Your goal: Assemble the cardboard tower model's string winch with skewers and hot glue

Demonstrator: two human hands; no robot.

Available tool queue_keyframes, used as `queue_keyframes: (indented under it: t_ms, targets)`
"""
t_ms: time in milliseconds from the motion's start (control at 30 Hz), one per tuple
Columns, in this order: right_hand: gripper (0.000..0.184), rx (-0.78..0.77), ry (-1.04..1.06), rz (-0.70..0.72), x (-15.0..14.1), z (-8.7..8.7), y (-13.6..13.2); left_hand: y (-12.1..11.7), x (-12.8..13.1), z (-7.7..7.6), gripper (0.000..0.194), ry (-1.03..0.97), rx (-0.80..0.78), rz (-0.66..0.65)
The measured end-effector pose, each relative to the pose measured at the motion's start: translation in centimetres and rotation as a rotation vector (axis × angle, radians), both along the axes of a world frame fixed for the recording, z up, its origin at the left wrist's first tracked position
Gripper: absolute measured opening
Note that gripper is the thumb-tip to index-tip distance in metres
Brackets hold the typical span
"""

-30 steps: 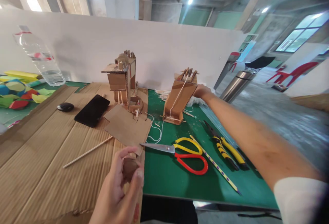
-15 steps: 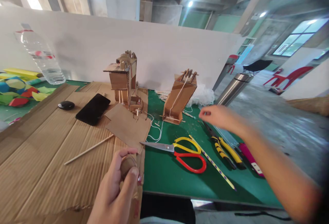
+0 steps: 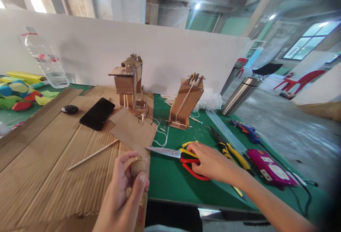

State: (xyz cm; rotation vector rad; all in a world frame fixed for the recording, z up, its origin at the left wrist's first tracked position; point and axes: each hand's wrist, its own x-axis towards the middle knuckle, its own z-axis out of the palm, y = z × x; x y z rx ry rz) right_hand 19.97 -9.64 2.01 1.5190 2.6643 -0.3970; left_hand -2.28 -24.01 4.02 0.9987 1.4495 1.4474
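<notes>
My left hand [image 3: 124, 186] is closed around a small round cardboard piece [image 3: 139, 167], held between thumb and fingers above the cardboard's right edge. On the green tabletop, my right hand [image 3: 210, 159] curls its fingers over the red and yellow handles of the scissors [image 3: 167, 152]. The blades lie flat and point left. A spotted yellow pencil [image 3: 238, 191] passes beneath the right hand, which hides its middle. Behind the scissors stands an open cardboard box arm [image 3: 186, 100] strung with white cord. A taller cardboard structure [image 3: 124, 84] is to its left, with a loose cardboard flap [image 3: 133, 127] before it.
A thin stick [image 3: 93, 154], a black phone [image 3: 97, 114] and a black mouse [image 3: 69, 109] lie on the corrugated cardboard sheet [image 3: 39, 164]. Rightward are pliers [image 3: 226, 150], glue sticks [image 3: 226, 131], a glue gun [image 3: 246, 131], a magenta box [image 3: 271, 168] and a steel flask [image 3: 241, 97].
My right hand has come down and left from beside the pliers onto the scissors' handles. My left hand has turned the cardboard piece slightly, showing its round face.
</notes>
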Motion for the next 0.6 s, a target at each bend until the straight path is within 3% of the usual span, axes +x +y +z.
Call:
queue_keyframes:
  t_ms: [133, 300, 400, 600]
  targets:
    - [0.011, -0.167, 0.214, -0.19, 0.2, 0.1, -0.6, 0.0, -0.5, -0.5, 0.04, -0.035, 0.012, -0.02]
    - [0.023, -0.472, 0.747, -0.252, 0.1, 1.2, -3.6, 0.0, -0.4, -0.6, 0.041, -0.11, 0.028, -0.003]
    - [0.026, -0.594, 0.843, -0.227, -0.1, 1.3, -6.1, -0.2, 0.2, 0.0, 0.041, -0.122, 0.042, 0.059]
    - [0.041, -0.906, 0.922, -0.144, -2.3, -1.5, -9.5, -0.8, 1.3, 1.4, 0.043, -0.124, 0.016, 0.073]
